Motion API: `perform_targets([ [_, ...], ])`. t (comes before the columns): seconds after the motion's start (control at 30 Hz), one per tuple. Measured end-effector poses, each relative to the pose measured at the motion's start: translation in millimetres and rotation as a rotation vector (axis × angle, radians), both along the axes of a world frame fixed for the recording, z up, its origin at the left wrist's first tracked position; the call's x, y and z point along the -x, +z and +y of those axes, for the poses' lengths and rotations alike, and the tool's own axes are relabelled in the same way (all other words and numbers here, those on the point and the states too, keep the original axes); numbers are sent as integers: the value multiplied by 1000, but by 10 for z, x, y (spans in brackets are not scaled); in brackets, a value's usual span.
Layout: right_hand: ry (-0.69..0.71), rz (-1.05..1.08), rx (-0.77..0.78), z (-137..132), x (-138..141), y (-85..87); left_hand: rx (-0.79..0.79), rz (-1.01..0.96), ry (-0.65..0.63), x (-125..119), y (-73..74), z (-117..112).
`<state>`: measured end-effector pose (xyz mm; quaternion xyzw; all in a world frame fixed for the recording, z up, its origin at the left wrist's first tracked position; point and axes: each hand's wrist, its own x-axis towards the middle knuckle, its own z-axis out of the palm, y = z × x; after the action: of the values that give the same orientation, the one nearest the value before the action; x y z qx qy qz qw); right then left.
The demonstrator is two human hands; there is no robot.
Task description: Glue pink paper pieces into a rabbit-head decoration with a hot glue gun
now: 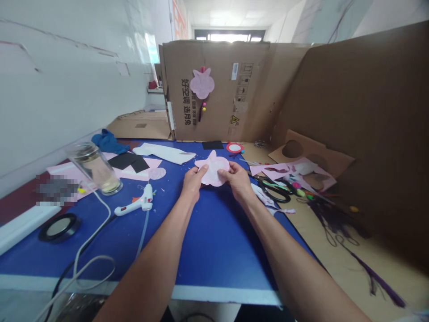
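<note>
Over the feed, my left hand (192, 182) and right hand (239, 180) pinch opposite edges of the pink scalloped cutout (213, 171) above the worktop (217, 243); I judge it light, bendable, best held rim-side.

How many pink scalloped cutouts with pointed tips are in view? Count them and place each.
2: a held cutout between the left hand and right hand; a hanging cutout against the upright cardboard. Others might be hidden under the pink scraps.
</note>
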<state>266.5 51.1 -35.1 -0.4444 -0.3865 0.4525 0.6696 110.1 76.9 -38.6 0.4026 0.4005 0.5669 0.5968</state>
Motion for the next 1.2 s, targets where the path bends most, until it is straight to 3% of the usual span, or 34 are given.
perform_targets([
  [0.6, -44, -2, 24, -6, -29, 20, -48, 10, -72, -99, -21, -78],
  [1.2, 28, -66, 23, -37, -21, 45, -66, 68, -48, -98, -40, -79],
])
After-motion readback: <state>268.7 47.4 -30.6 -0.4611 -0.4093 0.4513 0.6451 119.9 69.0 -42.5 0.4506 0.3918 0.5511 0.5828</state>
